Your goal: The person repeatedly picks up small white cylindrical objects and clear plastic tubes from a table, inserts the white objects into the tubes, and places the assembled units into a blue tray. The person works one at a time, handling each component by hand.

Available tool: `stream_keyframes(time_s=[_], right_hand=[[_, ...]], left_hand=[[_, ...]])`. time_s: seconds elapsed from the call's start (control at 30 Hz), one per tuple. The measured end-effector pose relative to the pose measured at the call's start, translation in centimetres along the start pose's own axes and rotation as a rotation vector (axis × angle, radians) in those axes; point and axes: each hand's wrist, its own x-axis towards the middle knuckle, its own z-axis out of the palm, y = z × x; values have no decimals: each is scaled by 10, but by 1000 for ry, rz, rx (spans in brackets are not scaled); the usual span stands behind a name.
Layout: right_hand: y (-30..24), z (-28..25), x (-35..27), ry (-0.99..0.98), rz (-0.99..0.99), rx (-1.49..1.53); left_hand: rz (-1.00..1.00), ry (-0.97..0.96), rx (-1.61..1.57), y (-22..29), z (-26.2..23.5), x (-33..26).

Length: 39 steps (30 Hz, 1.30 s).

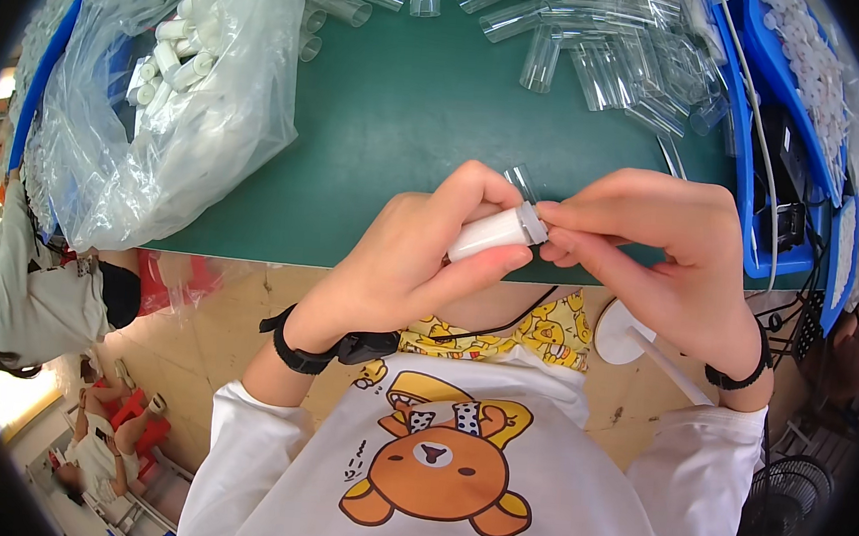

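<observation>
Near the front edge of the green table, my left hand is closed around a small white cylinder with a clear, rim-like end. That end points right, toward my right hand. There the thumb and fingertips of my right hand pinch together right at the clear end; whatever sits between them is too small to make out. Just behind the cylinder, a short clear tube lies on the table, partly covered by my left fingers.
Many clear tubes lie at the back. A clear plastic bag with white cylinders fills the left side. Blue bins with small whitish parts stand at right. People sit at left; a fan is lower right.
</observation>
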Motion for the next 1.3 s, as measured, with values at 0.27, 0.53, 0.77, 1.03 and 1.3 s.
stream_keyframes(time_s=[0.27, 0.53, 0.77, 1.03, 1.3], right_hand=[[5, -1, 3, -27, -89, 33], [6, 0, 5, -51, -119, -2], [8, 5, 3, -12, -180, -73], [7, 8, 1, 26, -203, -170], [-1, 2, -1, 57, -42, -108]], left_hand=[[-44, -66, -38, 4, -2, -1], [38, -59, 6, -1, -1, 0], [56, -48, 36, -1, 1, 1], [37, -5, 105, -1, 3, 3], [22, 57, -135, -3, 9, -1]])
